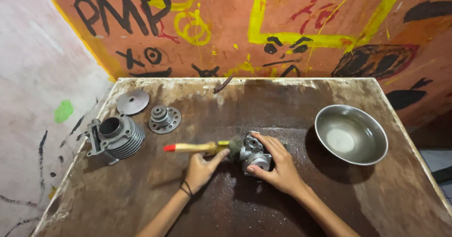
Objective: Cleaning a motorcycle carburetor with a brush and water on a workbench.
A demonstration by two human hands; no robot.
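Two hands are at work near the middle of the table: one left hand (200, 168) and one right hand (278, 164). There is one paintbrush (200, 147) with a wooden handle and a red tip, and one small grey metal engine part (254, 154). At the right stands one steel bowl (351, 134). At the far left lie three more metal parts: one finned cylinder (115, 138), one toothed gear (165, 119) and one flat round disc (133, 102). One dark curved scrap (222, 84) lies at the far edge.
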